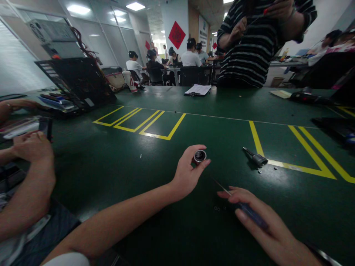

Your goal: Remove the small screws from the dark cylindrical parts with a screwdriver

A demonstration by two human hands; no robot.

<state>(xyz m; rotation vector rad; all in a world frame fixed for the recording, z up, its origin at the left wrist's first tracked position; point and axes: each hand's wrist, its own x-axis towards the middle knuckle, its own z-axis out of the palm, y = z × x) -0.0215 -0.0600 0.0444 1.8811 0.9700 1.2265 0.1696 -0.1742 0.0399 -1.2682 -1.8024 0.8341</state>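
Cylinder [200, 156], screwdriver [252, 215] in separate hands [185, 175]

Left fingers [200, 168] pinch a round metal part [200, 156]; right fingers [245, 195] grip a screwdriver [253, 216]

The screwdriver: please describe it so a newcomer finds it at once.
Over the green table, at lower right, is the right hand. It holds the screwdriver: bluish handle, thin shaft pointing up-left. Unlike the stubby dark part lying beyond, it is slender and held.

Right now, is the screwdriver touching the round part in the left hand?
No, green tabletop shows between the tip of the screwdriver and the round part in the left hand.
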